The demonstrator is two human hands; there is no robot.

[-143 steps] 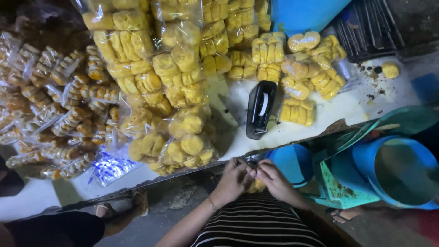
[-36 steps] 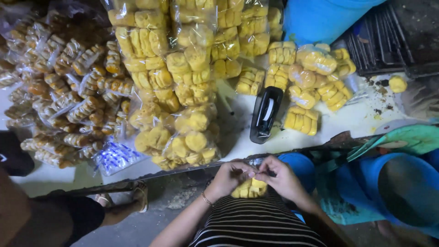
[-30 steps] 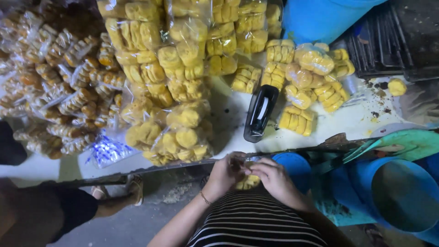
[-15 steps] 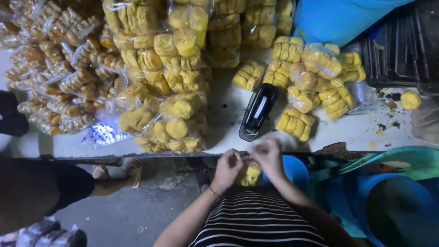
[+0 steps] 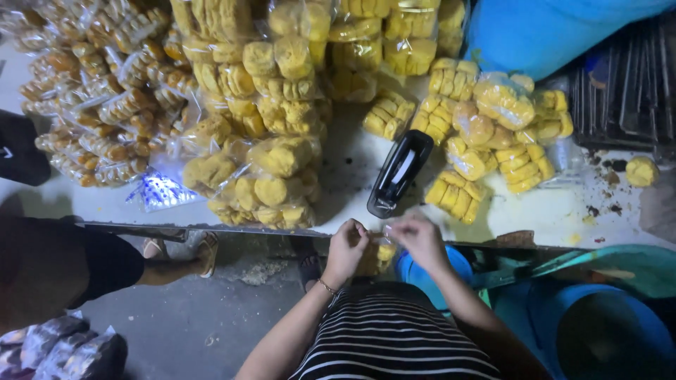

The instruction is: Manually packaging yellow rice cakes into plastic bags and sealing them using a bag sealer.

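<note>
Left hand (image 5: 346, 248) and right hand (image 5: 420, 239) pinching a packet of yellow cakes (image 5: 380, 257), at table edge (image 5: 211, 229), black sealer (image 5: 400, 173) just beyond

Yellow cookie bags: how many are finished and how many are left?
Done: many sealed clear bags of yellow cookies are heaped on the white table. In hand: left hand and right hand pinch one small bag of yellow cookies. Left: one loose yellow cookie; any others cannot be seen.
</note>
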